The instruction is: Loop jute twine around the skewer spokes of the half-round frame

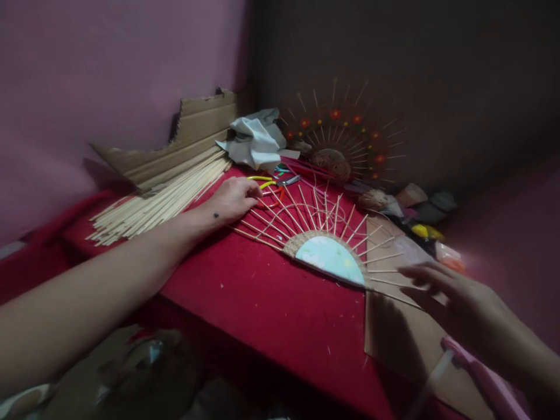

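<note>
A half-round fan-shaped frame lies on the red cloth, with thin sticks (298, 209) radiating from a woven band around a pale blue floral half-disc (330, 258). A thin cord loops loosely among the sticks. At the frame's left side, my left hand (234, 198) has its fingers curled closed around the outer end of a stick; the fingertips are partly hidden. My right hand (457, 294) is at the right side, fingers apart, over or beside the ends of the lowest sticks. Below it rests a pink glue gun (483, 373) with a translucent stick.
A bundle of pale sticks (161, 204) and torn cardboard (192, 131) lie left. Yellow-handled pliers (262, 179) and red-handled scissors (273, 201) lie behind the frame. Crumpled paper (256, 140) and a flower-decorated fan (335, 137) stand behind. Flat cardboard (389, 326) covers the right.
</note>
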